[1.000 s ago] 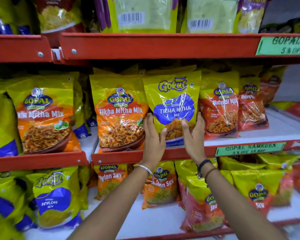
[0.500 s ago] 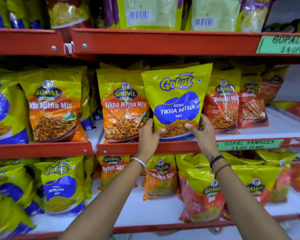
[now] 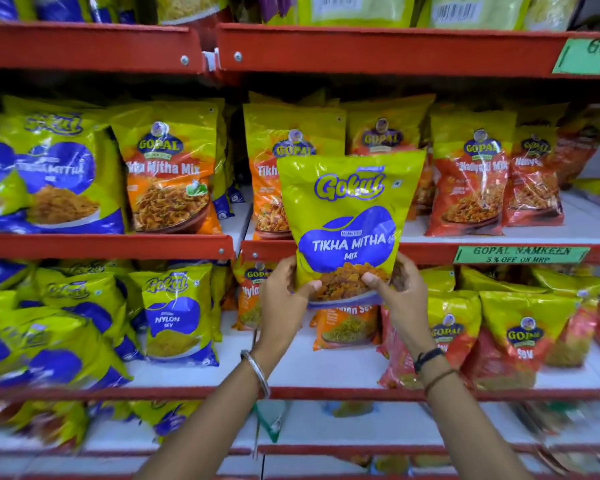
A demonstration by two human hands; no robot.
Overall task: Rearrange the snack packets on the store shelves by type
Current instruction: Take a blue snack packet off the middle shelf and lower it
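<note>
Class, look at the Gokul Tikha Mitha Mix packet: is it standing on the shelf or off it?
Off the shelf. The Gokul Tikha Mitha Mix packet hangs upright in front of the red shelf edge, gripped at its bottom by the left hand and right hand.

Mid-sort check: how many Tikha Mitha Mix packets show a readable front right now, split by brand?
Gokul: 2 (held Gokul packet, shelved Gokul packet)
Gopal: 2 (left Gopal packet, half-covered Gopal packet)
Total: 4; packets further back are too hidden or blurred to count.
</note>
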